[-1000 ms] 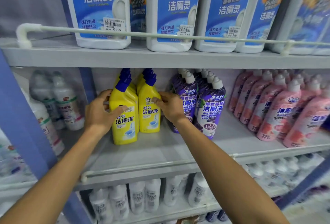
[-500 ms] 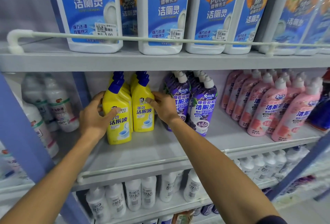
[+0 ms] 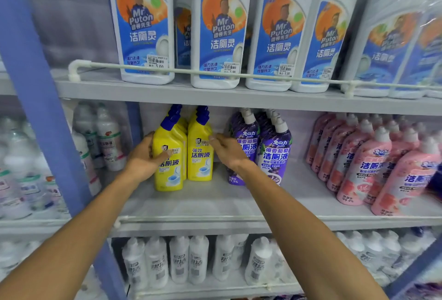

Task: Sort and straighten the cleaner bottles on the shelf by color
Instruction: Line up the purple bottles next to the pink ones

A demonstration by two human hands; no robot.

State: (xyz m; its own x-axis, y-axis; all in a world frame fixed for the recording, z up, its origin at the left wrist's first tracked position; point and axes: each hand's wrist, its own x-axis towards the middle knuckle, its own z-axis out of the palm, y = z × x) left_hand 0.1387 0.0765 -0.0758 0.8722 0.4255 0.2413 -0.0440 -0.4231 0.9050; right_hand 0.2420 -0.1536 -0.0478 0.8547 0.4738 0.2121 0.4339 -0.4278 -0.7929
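Left hand [image 3: 146, 156]: fingers and thumb wrapped round the front yellow bottle [image 3: 168, 163].
Right hand [image 3: 228, 150]: fingertips touch the second yellow bottle [image 3: 199, 156]; whether they grip it, I cannot tell.
Purple bottles [image 3: 275, 151]: just right of the right fingers.
Risk: a hard squeeze could tip the tall yellow bottles, and the right wrist could knock the purple bottles.

Middle shelf [image 3: 215, 204]: left bottle rows [image 3: 200, 156], centre bottle rows [image 3: 275, 153], right bottle rows [image 3: 368, 170] side by side; jugs [image 3: 220, 36] on upper shelf [image 3: 167, 95].
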